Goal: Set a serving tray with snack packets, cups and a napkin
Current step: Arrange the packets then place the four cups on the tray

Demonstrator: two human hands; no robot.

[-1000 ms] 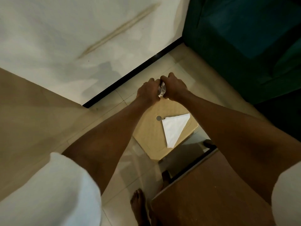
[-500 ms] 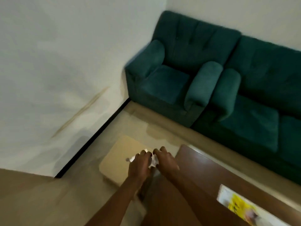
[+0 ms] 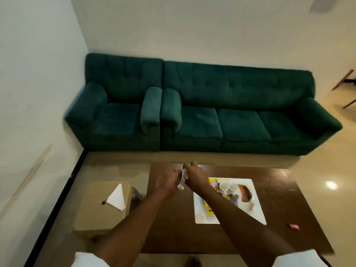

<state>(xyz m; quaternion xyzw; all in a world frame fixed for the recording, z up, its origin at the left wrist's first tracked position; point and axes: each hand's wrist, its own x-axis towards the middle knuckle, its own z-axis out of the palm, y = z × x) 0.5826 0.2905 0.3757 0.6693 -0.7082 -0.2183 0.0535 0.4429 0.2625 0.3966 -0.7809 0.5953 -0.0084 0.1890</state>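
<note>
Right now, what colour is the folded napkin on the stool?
The napkin is white; head view.

Open tabletop (image 3: pixel 169 228) left of tray (image 3: pixel 259 212); cups (image 3: pixel 224 186), packets (image 3: pixel 209 210) crowd tray's centre.

Dark green for the sofa (image 3: pixel 231 105) and armchair (image 3: pixel 119 112) at 12 o'clock, with button dimples on the backs. Dark brown for the tabletop (image 3: pixel 173 228). White for the tray (image 3: pixel 258 212), with a bright yellow packet (image 3: pixel 209 208), an orange-brown packet (image 3: pixel 245 193) and white cups (image 3: pixel 224 186) on it. Pale and see-through for the single cup (image 3: pixel 182 185) at 10 o'clock from the tray. Tan for the stool (image 3: pixel 96 214) at 9 o'clock, white for the napkin (image 3: pixel 116 197) there. Pink for the small bit (image 3: pixel 294 226) at 3 o'clock. Cream for the floor (image 3: pixel 317 170), white for the wall (image 3: pixel 38 74).
</note>
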